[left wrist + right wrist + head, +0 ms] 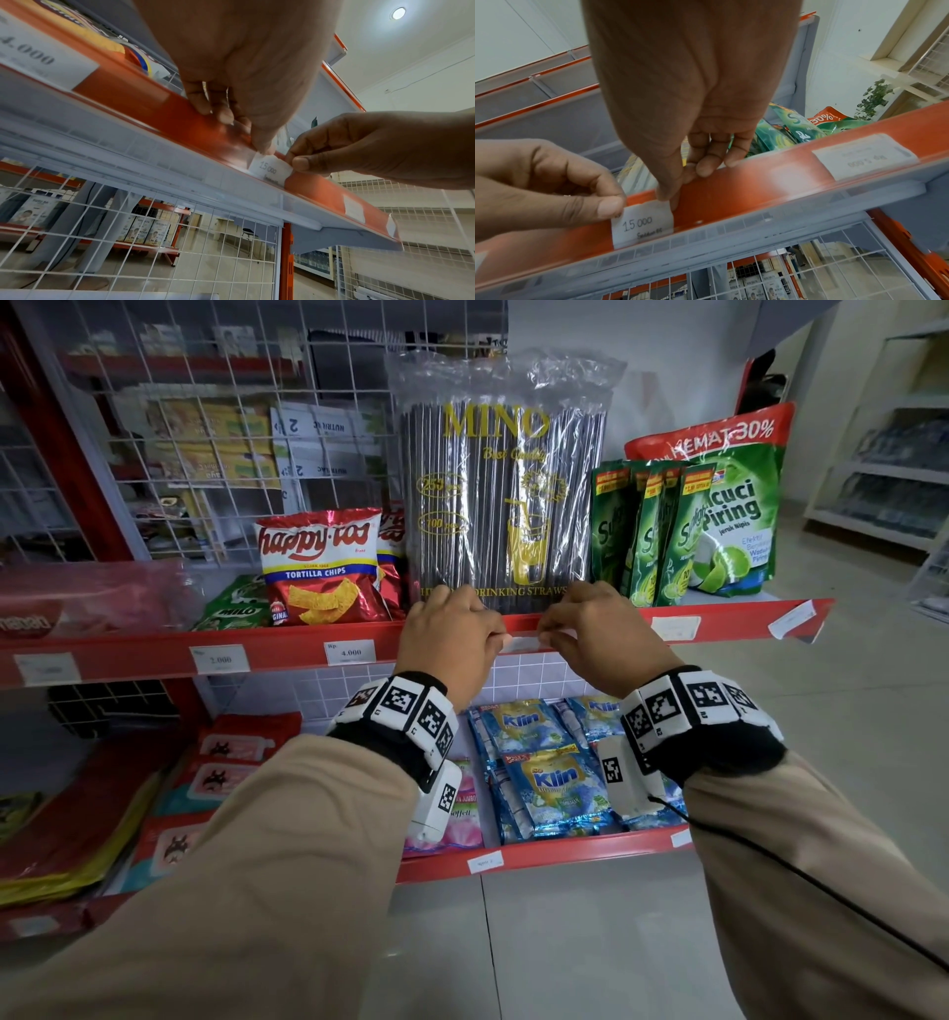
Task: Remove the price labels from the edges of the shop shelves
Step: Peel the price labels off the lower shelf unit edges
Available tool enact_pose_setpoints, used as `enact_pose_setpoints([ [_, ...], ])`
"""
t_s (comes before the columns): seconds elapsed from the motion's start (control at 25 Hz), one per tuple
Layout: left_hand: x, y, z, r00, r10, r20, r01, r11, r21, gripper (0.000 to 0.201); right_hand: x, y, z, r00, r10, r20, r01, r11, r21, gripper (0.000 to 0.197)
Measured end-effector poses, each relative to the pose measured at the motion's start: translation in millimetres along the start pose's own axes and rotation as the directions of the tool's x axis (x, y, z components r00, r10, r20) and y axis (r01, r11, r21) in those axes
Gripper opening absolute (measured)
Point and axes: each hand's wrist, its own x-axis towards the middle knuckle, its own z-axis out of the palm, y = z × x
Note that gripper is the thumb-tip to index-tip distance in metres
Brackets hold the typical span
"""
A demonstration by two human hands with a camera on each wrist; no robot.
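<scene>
A white price label (524, 643) marked "15 000" (270, 169) (641, 225) sits in the clear strip on the red shelf edge (287, 654), below a big pack of black drinking straws (503, 505). My left hand (500, 639) (239, 130) pinches the label's upper left corner, with its thumb in front and its fingers curled over the shelf lip. The right hand (547, 636) (680, 182) pinches the upper right corner the same way. The label's lower edge is tucked in the strip's bottom groove.
More labels sit along the same edge: "4.000" (350, 651), "2.000" (220, 658), one far left (46, 668), and others to the right (675, 628) (791, 618). Chips (318, 567) and green soap pouches (667, 531) stand on the shelf. A lower shelf holds sachets (544, 773) and a label (485, 861).
</scene>
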Motion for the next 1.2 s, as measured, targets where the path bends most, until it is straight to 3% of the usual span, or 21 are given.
enact_pose_setpoints([
  [0.28,-8,-3,0,0.996,0.011,-0.084,-0.022,0.991,-0.133,0.011,0,-1,-1,1.000,0.013,0.009,-0.013,1.000,-0.010,0.019],
  [1.0,-7,-4,1,0.990,0.030,-0.136,-0.047,0.991,-0.122,0.011,-6,5,-2,0.993,-0.009,-0.121,0.036,0.974,0.223,0.022],
  [1.2,-12,-6,5,0.975,0.043,-0.218,-0.063,0.994,-0.085,0.013,-9,6,8,0.978,-0.003,-0.209,0.041,0.983,0.177,0.021],
])
